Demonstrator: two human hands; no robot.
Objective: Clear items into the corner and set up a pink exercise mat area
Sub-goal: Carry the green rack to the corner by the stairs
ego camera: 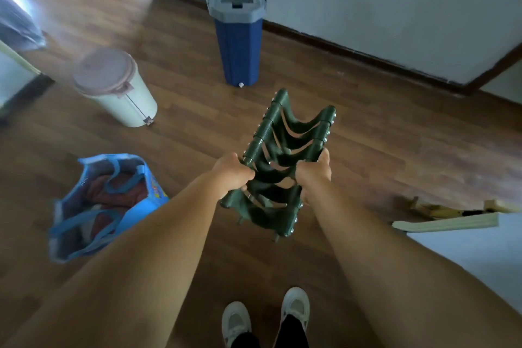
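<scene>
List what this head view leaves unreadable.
All head view:
- Contents of the blue tote bag: only blurred reddish folds show.
- Inside of the blue mop bucket: dark, blurred.
- The grey shape: cut by left edge, motion-blurred.
- Gripped rails of the green folding frame: covered by left hand and right hand.

Wooden floor [183, 135] bears blue bucket [240, 45], white bin [118, 93], bag [104, 206].

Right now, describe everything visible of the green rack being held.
The dark green rack has two side rails joined by sagging, leather-like straps, with shiny studs along the rails. It hangs above the wooden floor, long axis pointing away from the person. The left hand grips one rail, the right hand the other; nothing else touches it.
</scene>
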